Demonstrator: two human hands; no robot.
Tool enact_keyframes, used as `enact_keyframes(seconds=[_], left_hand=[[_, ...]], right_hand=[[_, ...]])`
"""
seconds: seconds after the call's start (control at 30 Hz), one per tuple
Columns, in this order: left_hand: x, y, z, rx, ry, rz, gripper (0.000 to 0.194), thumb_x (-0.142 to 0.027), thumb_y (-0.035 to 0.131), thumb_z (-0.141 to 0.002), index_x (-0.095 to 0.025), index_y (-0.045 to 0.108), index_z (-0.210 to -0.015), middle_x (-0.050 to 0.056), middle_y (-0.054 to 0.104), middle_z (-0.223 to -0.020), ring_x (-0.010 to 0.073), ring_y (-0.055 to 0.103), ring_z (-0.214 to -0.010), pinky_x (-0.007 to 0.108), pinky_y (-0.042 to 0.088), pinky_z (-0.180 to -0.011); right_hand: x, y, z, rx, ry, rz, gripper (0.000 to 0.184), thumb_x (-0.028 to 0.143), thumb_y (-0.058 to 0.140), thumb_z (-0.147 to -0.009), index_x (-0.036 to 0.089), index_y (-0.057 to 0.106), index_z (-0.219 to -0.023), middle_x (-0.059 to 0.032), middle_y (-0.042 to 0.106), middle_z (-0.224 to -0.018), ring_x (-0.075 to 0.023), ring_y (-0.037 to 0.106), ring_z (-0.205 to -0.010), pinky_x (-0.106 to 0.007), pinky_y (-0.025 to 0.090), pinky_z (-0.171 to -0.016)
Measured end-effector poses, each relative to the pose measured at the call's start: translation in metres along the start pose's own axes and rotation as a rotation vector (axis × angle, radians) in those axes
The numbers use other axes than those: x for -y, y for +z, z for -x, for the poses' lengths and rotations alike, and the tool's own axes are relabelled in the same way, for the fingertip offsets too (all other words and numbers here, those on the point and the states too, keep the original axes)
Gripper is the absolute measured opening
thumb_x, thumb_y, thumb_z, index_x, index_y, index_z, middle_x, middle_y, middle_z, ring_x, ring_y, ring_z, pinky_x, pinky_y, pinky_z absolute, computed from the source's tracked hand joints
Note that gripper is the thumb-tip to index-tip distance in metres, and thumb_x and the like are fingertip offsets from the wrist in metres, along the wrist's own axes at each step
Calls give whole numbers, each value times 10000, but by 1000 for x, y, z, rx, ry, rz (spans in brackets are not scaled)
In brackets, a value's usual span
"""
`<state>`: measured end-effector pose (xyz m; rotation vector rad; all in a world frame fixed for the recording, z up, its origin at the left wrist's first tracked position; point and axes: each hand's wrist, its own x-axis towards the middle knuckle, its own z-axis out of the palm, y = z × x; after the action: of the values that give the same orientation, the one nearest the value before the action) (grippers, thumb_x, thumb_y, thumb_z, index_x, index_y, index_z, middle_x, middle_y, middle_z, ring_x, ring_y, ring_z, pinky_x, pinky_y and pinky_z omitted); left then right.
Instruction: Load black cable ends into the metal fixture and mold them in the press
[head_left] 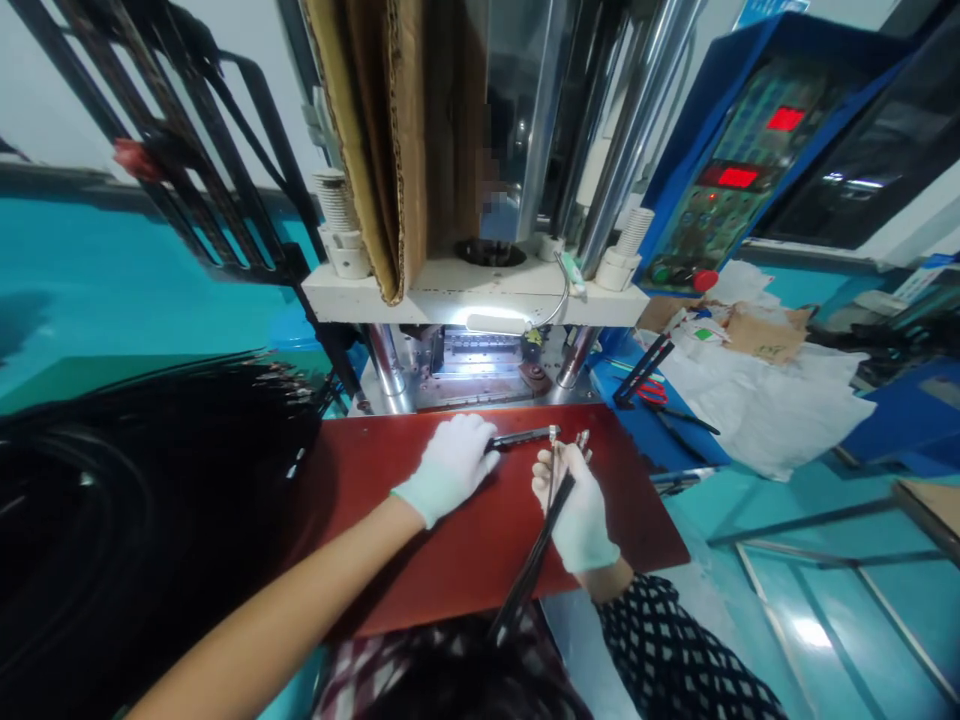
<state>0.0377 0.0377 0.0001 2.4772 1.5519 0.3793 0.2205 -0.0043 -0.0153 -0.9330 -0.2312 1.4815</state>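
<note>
My left hand [454, 462], in a white glove, rests on the red-brown board [420, 590] with its fingers closed on the near end of a slim black bar [525, 437]. The bar points right, towards my other hand. My right hand [581, 505], also gloved, is closed around a bundle of black cable-like strands [536, 560], which hangs down towards my lap. Small silvery metal ends [583, 438] stick out above its fingers. Another metal piece [553, 436] shows beside the bar's tip; whether they touch I cannot tell.
Behind the board stands a press [480, 300] with a lit metal die [480, 358] between its posts. A large heap of black strands [172, 500] lies at left. At right are a blue tray [686, 440] with red-handled tools, white plastic sheeting [780, 400] and a control box [750, 170].
</note>
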Motion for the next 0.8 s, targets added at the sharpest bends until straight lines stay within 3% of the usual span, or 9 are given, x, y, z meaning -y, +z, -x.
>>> enact_keyframes(seconds=[0.07,0.13,0.23,0.33,0.4,0.5,0.63,0.73,0.8], left_hand=[[-3,11,-21,112,-8,-122,243,-285,466,-950,-137,632,-1047,151,628,-1074,303,579,-1017,419,456,-881],[-6,20,-32,153,-34,-134,246,-255,443,-955,-115,626,-1042,166,626,-1051,305,591,-994,423,459,-872],[-5,23,-31,171,-108,-114,247,-283,439,-963,-113,601,-1039,168,625,-1056,303,618,-966,406,473,-835],[6,15,-19,184,-205,-48,273,-345,377,-995,-142,545,-1066,124,645,-982,261,649,-834,360,479,-730],[14,8,-10,139,-269,141,266,-381,358,-1004,-168,511,-1047,71,646,-881,222,638,-760,325,464,-691],[23,1,3,51,-374,617,326,-465,342,-995,-190,503,-929,6,585,-747,150,559,-597,269,420,-572],[29,1,12,124,-471,1259,414,-509,314,-987,-167,538,-925,-31,494,-641,81,391,-406,220,261,-387],[35,4,12,215,-527,1610,360,-482,376,-977,-159,517,-901,-32,486,-649,69,406,-417,206,283,-392],[38,6,12,231,-509,1723,333,-469,434,-966,-164,492,-847,-23,500,-663,76,443,-439,211,325,-413]], right_hand=[[-7,-2,-3,-57,-2,-43,279,422,740,-790,228,628,-956,8,687,-822,-116,621,-668,-251,512,-625],[-11,-1,-3,-29,-57,29,291,387,765,-775,232,620,-974,18,667,-804,-98,575,-613,-232,463,-552],[-12,3,-2,48,-133,196,343,378,824,-733,213,610,-944,33,619,-753,-63,480,-535,-206,349,-469],[-8,7,1,89,-46,187,364,464,794,-760,197,604,-919,14,618,-767,-65,477,-538,-211,350,-474],[-6,11,4,120,32,78,389,534,749,-783,203,602,-925,18,608,-749,-57,440,-499,-205,323,-449],[-9,16,5,159,-5,-28,381,558,714,-811,217,598,-936,47,567,-732,-24,291,-435,-195,230,-411],[-16,22,-2,160,-72,238,288,438,750,-827,198,603,-891,55,532,-703,-17,275,-444,-198,199,-411],[-19,31,-10,268,-10,440,326,509,674,-873,192,622,-931,76,439,-569,-41,276,-427,-213,183,-403],[-18,41,-13,355,36,555,357,530,618,-899,177,616,-848,77,407,-510,-51,275,-408,-223,179,-399]])
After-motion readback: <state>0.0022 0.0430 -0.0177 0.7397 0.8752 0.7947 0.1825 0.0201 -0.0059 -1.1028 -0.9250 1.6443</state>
